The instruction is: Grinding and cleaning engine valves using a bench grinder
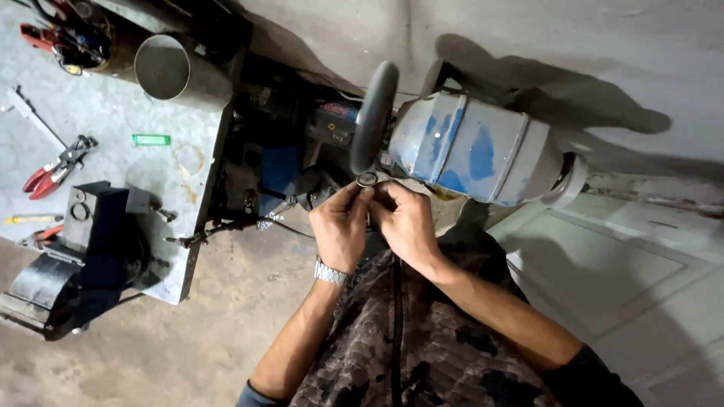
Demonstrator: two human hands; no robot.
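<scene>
Both my left hand and right hand have fingers clamped on a small ring, probably stiff, light metal, held by its rim beside the wheel.

Bench grinder at centre, wheel on its left end; small ring just below the wheel, between left hand and right hand. Workbench at left: vise at near edge, pliers beyond, pipe at far right corner.
</scene>
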